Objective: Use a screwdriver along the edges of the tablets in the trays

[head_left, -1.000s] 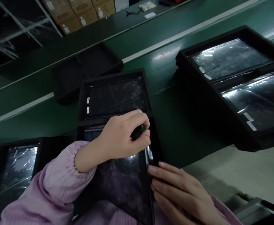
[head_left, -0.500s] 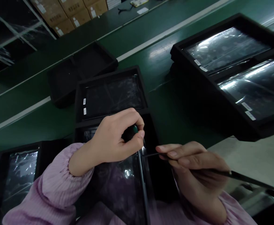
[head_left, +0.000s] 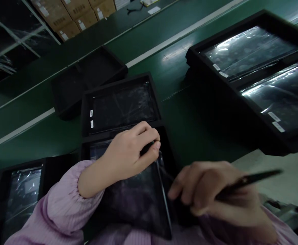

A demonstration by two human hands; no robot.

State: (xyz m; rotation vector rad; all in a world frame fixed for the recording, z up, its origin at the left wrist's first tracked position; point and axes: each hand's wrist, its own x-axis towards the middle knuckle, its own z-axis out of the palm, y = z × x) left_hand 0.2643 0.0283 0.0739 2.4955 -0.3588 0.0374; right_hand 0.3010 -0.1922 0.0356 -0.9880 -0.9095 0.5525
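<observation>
Nothing legible, only marks too small or blurred to read: two white stickers at the left of the far film-covered panel in the middle black tray; paired white labels on both panels in the right black tray; white tags and dark print on far-left cardboard boxes.

between the middle tray and the right-hand tray, the green surface leaves my right hand a lane forward; leftward, my left hand blocks the way across the panel, and the rear tray stands beyond.
</observation>
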